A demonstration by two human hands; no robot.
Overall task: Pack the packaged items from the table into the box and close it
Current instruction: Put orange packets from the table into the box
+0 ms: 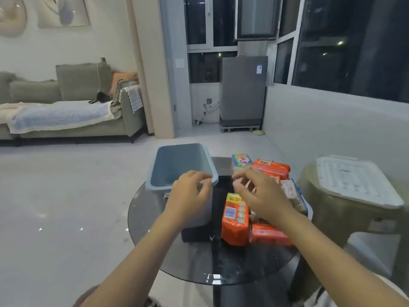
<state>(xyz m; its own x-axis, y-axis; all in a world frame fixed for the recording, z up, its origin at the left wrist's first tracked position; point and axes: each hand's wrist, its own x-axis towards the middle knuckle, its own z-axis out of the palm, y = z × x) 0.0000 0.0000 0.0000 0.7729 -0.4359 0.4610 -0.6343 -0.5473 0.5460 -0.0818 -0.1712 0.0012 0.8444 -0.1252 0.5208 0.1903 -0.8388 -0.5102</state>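
A light blue plastic box (174,165) stands open on the left of the round dark glass table (199,262); the part of its inside that shows holds nothing. My left hand (190,193) hangs at the box's near right corner with loosely curled fingers, holding nothing. To the right lie several packaged items: an orange pack (235,220) in front, another orange pack (271,167) at the back, a yellow-green pack (241,160), a low orange pack (269,235) and a clear blue-edged pack (293,194). My right hand (259,192) hovers over them, fingers spread, empty.
A white lid (354,180) lies on a beige stool (345,218) right of the table. The box overhangs the table's left edge slightly. Beyond are a pale floor, a grey sofa (66,107) at left and a grey appliance (243,91) by the windows.
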